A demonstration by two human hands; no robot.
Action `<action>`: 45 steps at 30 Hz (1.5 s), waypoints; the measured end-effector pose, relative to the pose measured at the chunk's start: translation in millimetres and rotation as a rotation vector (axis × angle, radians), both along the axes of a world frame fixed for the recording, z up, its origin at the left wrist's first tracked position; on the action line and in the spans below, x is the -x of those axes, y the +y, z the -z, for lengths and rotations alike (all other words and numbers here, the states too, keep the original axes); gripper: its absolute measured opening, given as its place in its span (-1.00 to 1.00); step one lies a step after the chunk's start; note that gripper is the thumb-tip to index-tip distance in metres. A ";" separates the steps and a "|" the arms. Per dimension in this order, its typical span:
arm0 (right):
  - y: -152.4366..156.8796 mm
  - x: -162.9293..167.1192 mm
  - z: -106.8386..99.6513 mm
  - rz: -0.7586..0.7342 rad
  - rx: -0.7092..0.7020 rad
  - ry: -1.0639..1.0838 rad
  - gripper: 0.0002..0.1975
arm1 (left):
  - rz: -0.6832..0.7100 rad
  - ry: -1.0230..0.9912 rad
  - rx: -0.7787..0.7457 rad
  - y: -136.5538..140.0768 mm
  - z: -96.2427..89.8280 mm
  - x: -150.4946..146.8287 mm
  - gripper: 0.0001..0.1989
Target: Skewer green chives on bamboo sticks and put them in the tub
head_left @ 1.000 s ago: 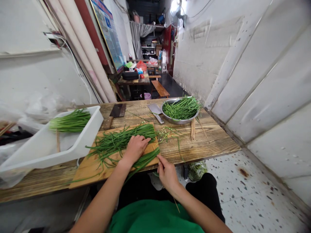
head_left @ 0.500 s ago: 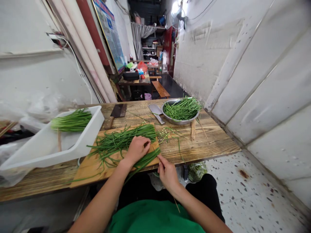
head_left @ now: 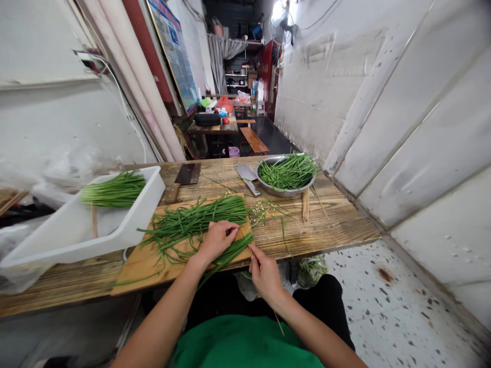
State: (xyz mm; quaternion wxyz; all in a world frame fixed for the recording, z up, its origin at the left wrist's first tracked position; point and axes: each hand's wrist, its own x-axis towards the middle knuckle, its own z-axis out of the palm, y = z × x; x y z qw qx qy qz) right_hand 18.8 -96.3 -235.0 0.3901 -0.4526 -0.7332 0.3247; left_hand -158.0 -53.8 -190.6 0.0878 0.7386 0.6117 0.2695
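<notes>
My right hand [head_left: 265, 274] is closed round a thin bamboo skewer [head_left: 279, 324], whose end sticks out below the wrist. Its fingertips meet the cut ends of a row of garlic chives [head_left: 237, 248] at the front edge of the cutting board [head_left: 143, 261]. Just over that row, my left hand [head_left: 219, 238] is curled with thumb and fingertips pinched together; what lies between them is too small to make out. Behind it, a larger heap of loose chives [head_left: 199, 217] covers the board.
A white plastic tray [head_left: 134, 225] with a chive bundle [head_left: 114, 190] stands at left. Behind the board lie a dark cleaver [head_left: 187, 174] and a steel cleaver [head_left: 247, 176]. At right are a metal bowl [head_left: 286, 192] of chives and a bundle of skewers [head_left: 305, 205].
My left hand has shifted slightly down and toward me, from the larger heap nearer to the front row of chives. The right hand has stayed in place with the skewer.
</notes>
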 end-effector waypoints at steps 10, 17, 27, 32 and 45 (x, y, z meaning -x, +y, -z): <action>-1.0 0.3 -0.5 -0.008 -0.013 0.009 -0.58 | 0.018 -0.042 -0.001 -0.8 0.1 -0.5 -0.79; -0.4 0.3 -0.6 -0.006 -0.007 -0.004 -0.58 | 0.036 -0.043 -0.022 -0.6 2.7 0.8 -0.79; -0.4 0.4 -0.6 -0.007 0.018 0.009 -0.58 | 0.141 0.003 -0.032 -6.1 -0.7 0.3 -0.81; -0.3 0.1 0.1 -0.009 0.034 0.026 -0.59 | 0.232 0.029 0.027 -10.1 -9.6 0.6 -0.77; -1.4 0.8 1.3 0.014 0.018 0.005 -0.59 | -0.035 0.361 -0.082 18.7 -2.3 4.4 -0.79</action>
